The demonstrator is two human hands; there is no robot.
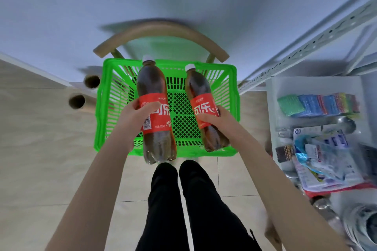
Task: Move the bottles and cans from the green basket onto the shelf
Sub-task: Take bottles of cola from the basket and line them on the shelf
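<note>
A green plastic basket (102,108) sits on a wooden chair straight ahead of me, and nothing shows on its lattice floor. My left hand (132,116) grips a cola bottle (152,79) with a red label and white cap, held above the basket's left half. My right hand (216,118) grips a second, matching cola bottle (196,85) above the right half. Both bottles tilt slightly with caps pointing away from me. The white metal shelf (306,47) stands to my right.
The chair's curved wooden backrest (163,30) lies beyond the basket, against a pale wall. A lower shelf level (273,108) on the right holds coloured sponges, packets and a metal ladle. My legs in black trousers stand on the tiled floor.
</note>
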